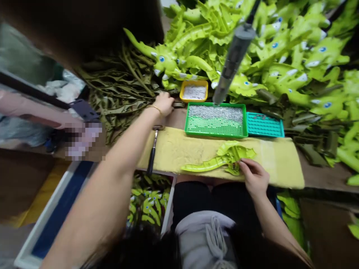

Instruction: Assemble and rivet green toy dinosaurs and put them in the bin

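A lime-green plastic toy dragon half-shell (207, 161) lies on the yellow cloth pad (193, 144), its hollow, ribbed inside facing up. My right hand (256, 175) pinches its edge between thumb and fingers. Stretched far forward, my left hand (164, 104) is at the edge of a heap of dark olive plastic pieces (120, 89). Its fingers bend downward and are slightly blurred, so their grip on any piece cannot be made out. A hammer (153, 149) with a black handle rests on the pad's left part, below my left wrist.
Behind the pad stand a green tray of small metal parts (215, 136), a teal tray (265, 129) and a yellow dish (182, 91). A grey electric screwdriver (234, 61) hangs above. Many lime-green dragon shells (283, 78) are heaped behind. A bin (171, 201) holds more. Another person's arm (42, 112) is left.
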`<state>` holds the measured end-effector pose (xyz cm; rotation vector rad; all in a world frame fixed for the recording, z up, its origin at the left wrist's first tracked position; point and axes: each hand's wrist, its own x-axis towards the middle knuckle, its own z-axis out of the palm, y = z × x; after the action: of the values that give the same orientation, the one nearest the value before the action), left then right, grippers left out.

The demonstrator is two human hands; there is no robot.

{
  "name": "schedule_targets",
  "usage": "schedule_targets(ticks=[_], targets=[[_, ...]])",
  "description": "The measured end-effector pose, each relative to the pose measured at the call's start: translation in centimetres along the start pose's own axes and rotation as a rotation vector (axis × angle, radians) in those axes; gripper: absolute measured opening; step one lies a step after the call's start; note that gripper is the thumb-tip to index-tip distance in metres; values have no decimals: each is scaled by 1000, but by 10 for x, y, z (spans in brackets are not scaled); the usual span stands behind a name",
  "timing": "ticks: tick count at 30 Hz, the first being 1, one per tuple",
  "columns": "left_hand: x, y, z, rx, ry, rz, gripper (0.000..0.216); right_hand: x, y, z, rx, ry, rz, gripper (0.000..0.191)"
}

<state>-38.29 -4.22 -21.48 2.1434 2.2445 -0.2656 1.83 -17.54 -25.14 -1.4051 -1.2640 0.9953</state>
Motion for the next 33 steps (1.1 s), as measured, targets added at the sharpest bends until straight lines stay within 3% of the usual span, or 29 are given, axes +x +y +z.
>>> schedule_targets(ticks=[3,8,11,13,17,24,27,33], targets=[[-7,-2,-25,122,-4,129,46,3,1,1,-1,-34,-55,16],[-47,29,-95,298,162,298,106,6,8,-1,23,-91,-85,9],[-81,70,-128,346,229,361,103,5,9,-3,16,-124,-89,12],[-101,96,-132,273,173,453,86,5,7,-4,22,-157,-62,16],[-129,131,-107,168,-43,452,41,8,1,-9,17,-250,-61,17],[-173,178,-50,90,-50,337,42,13,-1,-15,-7,-289,-127,10],[-186,193,-22,37,-30,318,56,13,-2,-16,-8,-268,-105,11],[-169,183,14,-36,33,340,48,11,-4,-9,81,-141,25,24]])
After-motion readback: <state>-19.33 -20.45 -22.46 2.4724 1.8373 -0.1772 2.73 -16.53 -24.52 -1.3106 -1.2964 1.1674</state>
